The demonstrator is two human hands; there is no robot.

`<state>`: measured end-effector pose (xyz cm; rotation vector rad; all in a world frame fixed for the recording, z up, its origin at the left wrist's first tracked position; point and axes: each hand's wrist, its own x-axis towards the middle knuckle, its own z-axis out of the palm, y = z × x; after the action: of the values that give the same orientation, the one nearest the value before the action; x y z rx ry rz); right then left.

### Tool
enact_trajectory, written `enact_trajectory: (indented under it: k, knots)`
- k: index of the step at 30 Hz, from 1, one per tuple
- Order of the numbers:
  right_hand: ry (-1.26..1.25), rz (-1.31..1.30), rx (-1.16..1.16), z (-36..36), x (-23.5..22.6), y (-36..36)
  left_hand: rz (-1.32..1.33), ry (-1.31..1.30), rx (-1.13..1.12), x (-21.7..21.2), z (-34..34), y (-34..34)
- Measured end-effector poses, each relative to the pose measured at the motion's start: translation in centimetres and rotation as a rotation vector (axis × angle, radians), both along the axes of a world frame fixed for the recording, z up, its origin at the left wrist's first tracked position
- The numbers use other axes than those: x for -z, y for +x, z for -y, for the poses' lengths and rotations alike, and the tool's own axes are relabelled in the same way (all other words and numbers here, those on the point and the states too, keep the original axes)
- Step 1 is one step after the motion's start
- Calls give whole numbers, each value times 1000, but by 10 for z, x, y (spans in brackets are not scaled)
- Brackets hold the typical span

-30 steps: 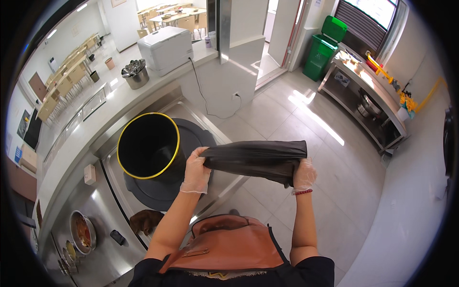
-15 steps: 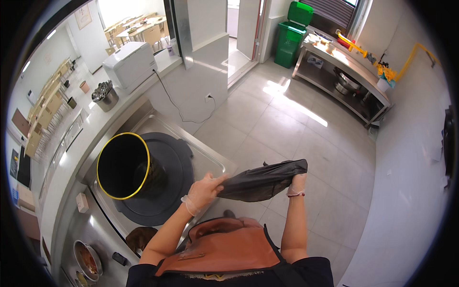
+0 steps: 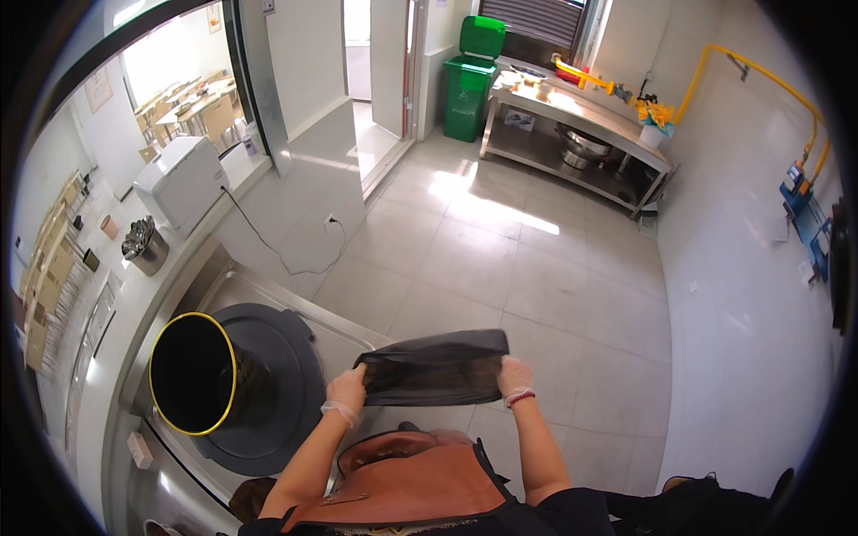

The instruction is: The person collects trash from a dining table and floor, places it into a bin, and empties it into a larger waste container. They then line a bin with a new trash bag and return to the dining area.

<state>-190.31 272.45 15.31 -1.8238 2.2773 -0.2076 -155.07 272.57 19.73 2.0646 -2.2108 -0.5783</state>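
Spreading a black bin bag [image 3: 435, 368] between both hands, the left hand [image 3: 344, 393] and right hand [image 3: 513, 378] each have a grip clamped on one end of it. The bag hangs over the floor at about three o'clock from the black yellow-rimmed bin [image 3: 192, 375]; next, I judge, its mouth must be opened and carried over that rim.

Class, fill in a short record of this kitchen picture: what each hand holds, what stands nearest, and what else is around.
Left hand: left hand, in a thin clear glove, grips the left end of a black plastic bag
Right hand: right hand grips the bag's right end
Bag: stretched sideways between both hands, in the air
Nearest thing: black bin with yellow rim, open, on a dark round lid over a steel counter
Around: green wheeled bin, steel work table, yellow pipe
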Motion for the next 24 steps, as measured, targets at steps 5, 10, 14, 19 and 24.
enact_trajectory:
  k: [5,10,14,19,24]
  knots:
    - [629,12,-371,-19,88,11,33,251,-10,71,27,27]
    - [-425,-356,-68,106,-115,-78,-336,-743,244,-159,124,-64]
    - [-930,-342,100,42,-146,-61,-174,-781,324,-117,115,-113]
    - [390,-348,-351,1,93,-66,274,89,534,135,99,-35]
    - [-466,-454,87,84,-122,-66,-329,-430,81,-131,106,-70]
